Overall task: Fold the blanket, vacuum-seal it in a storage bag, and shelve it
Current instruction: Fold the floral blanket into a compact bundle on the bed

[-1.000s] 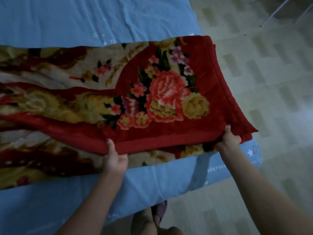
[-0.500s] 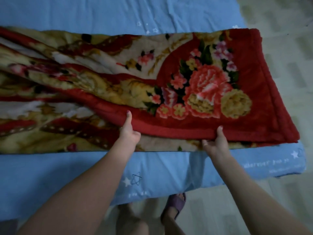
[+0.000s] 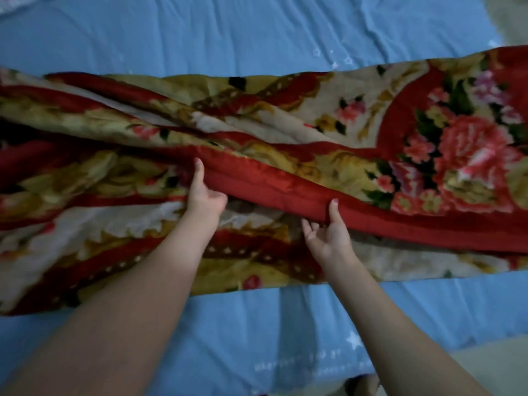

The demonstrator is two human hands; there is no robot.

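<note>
Reaching up from the bottom of the frame, two bare forearms cross the near strip of the bed [image 3: 234, 332], whose blue sheet carries small white stars and a line of faint lettering along the lower right. At the very bottom edge, right of centre, something dark shows below the mattress, too cut off to identify, and a pale patch of floor [image 3: 491, 364] sits in the lower right corner.

Just past that strip lies the blanket [image 3: 285, 132], a thick floral piece in red, gold and cream, stretched across the full width of the frame and running out of both sides. Its red border edge [image 3: 371, 215] is doubled over on the lower layer, running from the centre toward the right. The left hand [image 3: 204, 197] grips this edge near the middle of the frame, thumb on top and fingers tucked under the fold. The right hand [image 3: 328, 232] pinches the same edge a little further right, thumb laid over the red band and the other fingers loosely spread beneath it.

This looks like the folding step, early in the task: the upper layer is bunched and twisted at centre left, so the fold is not yet square. The next move probably calls for drawing the held edge toward the near side and flattening the wrinkles so the layers line up.

Beyond the blanket, creased blue sheet fills the top of the frame, with a sliver of pale floor at the upper right corner. No storage bag or shelf is in view.
</note>
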